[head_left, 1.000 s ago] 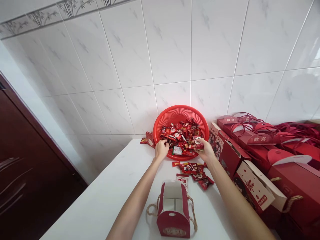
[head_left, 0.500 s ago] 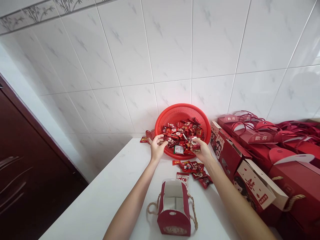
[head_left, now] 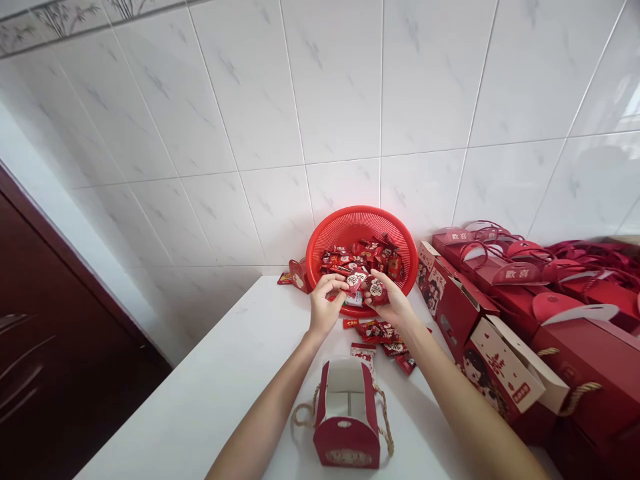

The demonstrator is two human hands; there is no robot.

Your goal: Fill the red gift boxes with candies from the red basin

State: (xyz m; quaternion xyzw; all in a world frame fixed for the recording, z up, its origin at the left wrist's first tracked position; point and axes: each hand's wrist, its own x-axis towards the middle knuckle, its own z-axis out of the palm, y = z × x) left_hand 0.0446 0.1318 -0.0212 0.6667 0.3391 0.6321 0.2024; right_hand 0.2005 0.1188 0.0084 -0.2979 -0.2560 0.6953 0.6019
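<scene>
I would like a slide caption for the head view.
Left hand and right hand hold wrapped sweets by a red basket, an open box nearer.

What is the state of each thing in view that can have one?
Left hand: pinching a packet
Right hand: holding at least one packet
Red basket: partly filled with packets
Small box: open-topped, no packets visible inside
Loose packets: on the table
Boxes at right: packed close together

Soft light fills the scene; glare whitens the tiled wall [head_left: 340, 87] at far right, the dark red panel [head_left: 60, 327] at left sits dim, and wide-angle distortion stretches the edges.
</scene>
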